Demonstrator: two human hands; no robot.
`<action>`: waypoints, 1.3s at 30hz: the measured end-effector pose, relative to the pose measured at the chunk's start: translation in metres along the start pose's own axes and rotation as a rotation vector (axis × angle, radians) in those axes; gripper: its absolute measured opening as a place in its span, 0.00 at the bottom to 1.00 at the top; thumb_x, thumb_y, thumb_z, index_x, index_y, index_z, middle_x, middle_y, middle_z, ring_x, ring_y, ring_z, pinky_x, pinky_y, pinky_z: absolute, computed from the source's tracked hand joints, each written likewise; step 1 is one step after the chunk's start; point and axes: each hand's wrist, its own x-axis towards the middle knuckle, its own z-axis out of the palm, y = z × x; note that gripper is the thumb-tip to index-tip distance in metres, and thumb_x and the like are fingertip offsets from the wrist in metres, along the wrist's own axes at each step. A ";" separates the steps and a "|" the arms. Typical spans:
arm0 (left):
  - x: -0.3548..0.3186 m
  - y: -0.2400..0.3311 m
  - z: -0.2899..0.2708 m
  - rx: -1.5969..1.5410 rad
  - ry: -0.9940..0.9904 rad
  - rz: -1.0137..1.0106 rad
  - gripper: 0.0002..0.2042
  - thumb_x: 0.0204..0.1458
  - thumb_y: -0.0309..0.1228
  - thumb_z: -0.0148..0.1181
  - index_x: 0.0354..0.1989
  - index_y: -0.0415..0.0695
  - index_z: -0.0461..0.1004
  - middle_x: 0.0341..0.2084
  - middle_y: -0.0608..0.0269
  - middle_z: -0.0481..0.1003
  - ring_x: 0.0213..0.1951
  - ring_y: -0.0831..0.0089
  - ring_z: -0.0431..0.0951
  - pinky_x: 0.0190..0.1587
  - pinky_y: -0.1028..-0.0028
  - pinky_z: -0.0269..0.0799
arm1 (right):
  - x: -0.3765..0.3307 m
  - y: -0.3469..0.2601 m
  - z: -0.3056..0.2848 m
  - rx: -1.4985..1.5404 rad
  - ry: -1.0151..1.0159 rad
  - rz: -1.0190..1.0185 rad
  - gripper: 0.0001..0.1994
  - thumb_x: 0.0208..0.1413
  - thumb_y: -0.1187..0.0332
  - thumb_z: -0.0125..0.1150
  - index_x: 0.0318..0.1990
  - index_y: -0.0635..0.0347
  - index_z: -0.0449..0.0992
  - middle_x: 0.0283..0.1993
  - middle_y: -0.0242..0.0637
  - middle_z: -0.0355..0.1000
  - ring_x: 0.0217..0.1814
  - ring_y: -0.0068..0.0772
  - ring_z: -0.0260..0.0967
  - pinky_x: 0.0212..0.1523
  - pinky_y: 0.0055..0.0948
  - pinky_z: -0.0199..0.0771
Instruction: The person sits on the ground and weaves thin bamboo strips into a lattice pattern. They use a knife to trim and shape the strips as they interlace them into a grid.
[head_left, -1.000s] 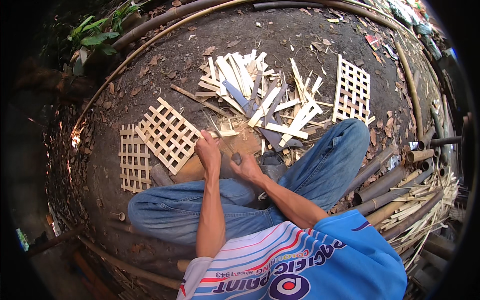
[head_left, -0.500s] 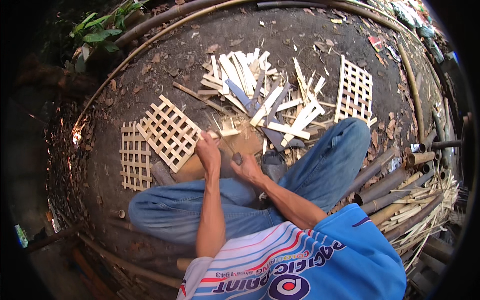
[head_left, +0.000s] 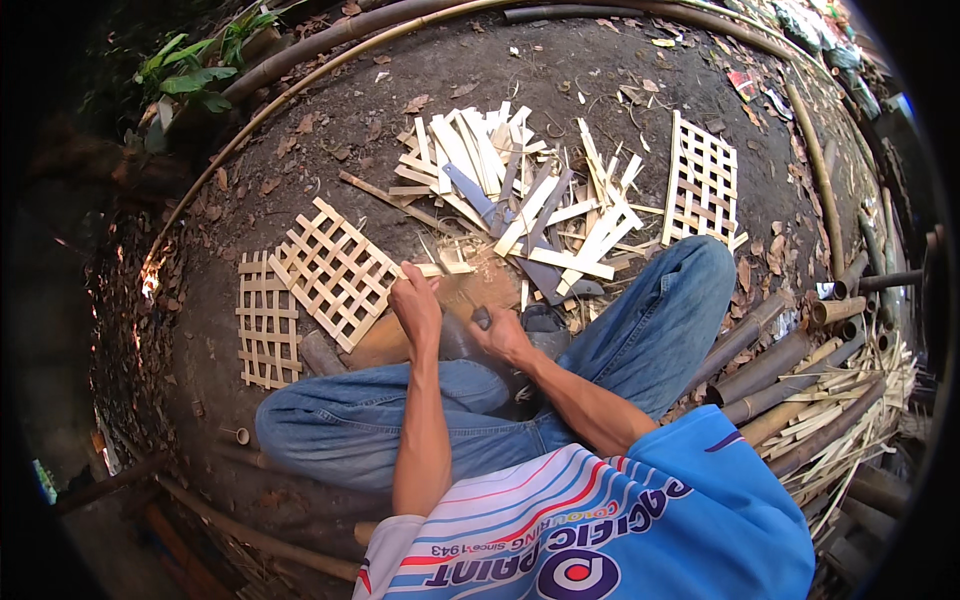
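My left hand [head_left: 415, 302] is closed on a short pale bamboo strip [head_left: 446, 269], which points right over a brown wooden board [head_left: 490, 287]. My right hand [head_left: 503, 334], just to its right, is wrapped round the dark handle of a knife [head_left: 482, 318]; the blade is hard to make out. Beside my left hand, a woven bamboo lattice panel [head_left: 335, 272] lies tilted, overlapping a second lattice panel [head_left: 268, 322] farther left. Beyond the board is a heap of cut bamboo strips [head_left: 480, 150], with a blue saw [head_left: 468, 192] and other dark blades among them.
A third lattice panel [head_left: 702, 182] lies beyond my right knee [head_left: 695, 280]. Bamboo poles [head_left: 765, 365] and thin split strips [head_left: 840, 420] are piled at the right. A long pole [head_left: 300, 80] curves along the far edge, near a leafy plant [head_left: 195, 80]. Dry leaves dot the dirt ground.
My right hand and the knife have shifted slightly to the right, away from my left hand. The blade, visible between my hands before, is now indistinct. My left hand keeps hold of the strip.
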 end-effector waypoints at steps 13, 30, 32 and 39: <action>0.006 -0.006 0.005 -0.085 0.058 -0.008 0.31 0.69 0.41 0.40 0.29 0.19 0.75 0.25 0.38 0.80 0.31 0.55 0.85 0.32 0.64 0.82 | 0.009 0.013 -0.001 -0.079 -0.052 0.314 0.22 0.50 0.56 0.64 0.46 0.66 0.78 0.44 0.62 0.76 0.49 0.63 0.75 0.52 0.51 0.74; 0.023 0.013 0.040 -0.477 -0.425 -0.161 0.16 0.68 0.37 0.48 0.54 0.38 0.72 0.26 0.67 0.72 0.25 0.76 0.80 0.25 0.78 0.76 | 0.023 0.033 -0.021 0.136 0.015 0.302 0.19 0.50 0.57 0.70 0.39 0.66 0.78 0.27 0.36 0.74 0.23 0.27 0.69 0.28 0.31 0.70; 0.012 0.037 0.007 -0.523 -0.398 -0.188 0.16 0.68 0.37 0.49 0.55 0.38 0.72 0.25 0.68 0.72 0.23 0.78 0.77 0.23 0.78 0.72 | 0.017 -0.027 -0.037 0.232 0.106 0.274 0.21 0.50 0.55 0.69 0.42 0.65 0.79 0.29 0.42 0.77 0.28 0.36 0.74 0.34 0.34 0.73; -0.030 0.083 -0.020 -0.577 -0.438 -0.210 0.16 0.67 0.35 0.49 0.53 0.35 0.72 0.22 0.72 0.66 0.18 0.85 0.63 0.18 0.83 0.54 | 0.031 -0.075 -0.104 0.011 0.274 -0.112 0.16 0.53 0.57 0.66 0.40 0.61 0.79 0.27 0.47 0.77 0.29 0.47 0.77 0.33 0.40 0.73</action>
